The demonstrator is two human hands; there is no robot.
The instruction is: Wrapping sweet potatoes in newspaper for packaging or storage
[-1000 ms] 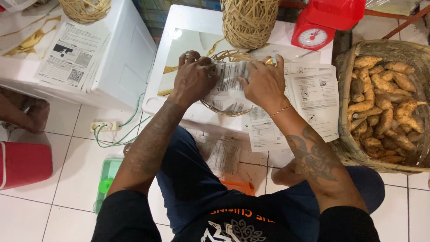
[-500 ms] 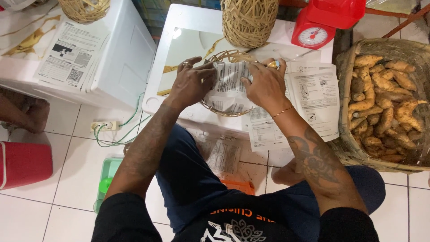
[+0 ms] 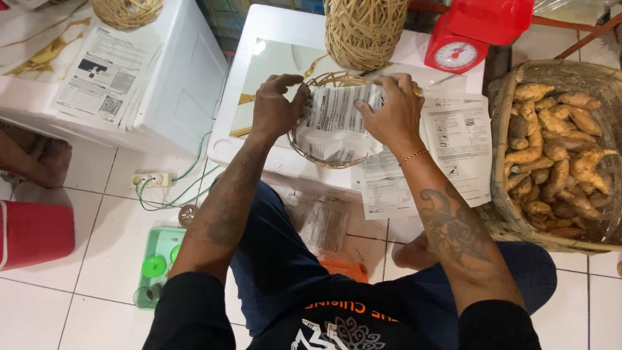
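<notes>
A small round woven basket (image 3: 310,150) sits on the white tabletop (image 3: 272,58) in front of me. A printed sheet of paper (image 3: 334,123) lies pressed into it as a lining. My left hand (image 3: 275,107) grips the basket's left rim and the paper's edge. My right hand (image 3: 392,113) holds the paper's upper right edge against the rim, fingers curled over it.
A tall stack of woven baskets (image 3: 364,29) stands behind, a red kitchen scale (image 3: 473,32) to its right. Loose printed sheets (image 3: 453,152) lie on the table's right. A large basket of sweet potatoes (image 3: 557,149) stands at the right. A white box (image 3: 155,84) with papers stands left.
Both hands have shifted slightly along the basket rim, spreading the paper flatter inside; my right hand has moved up to the paper's top edge.
</notes>
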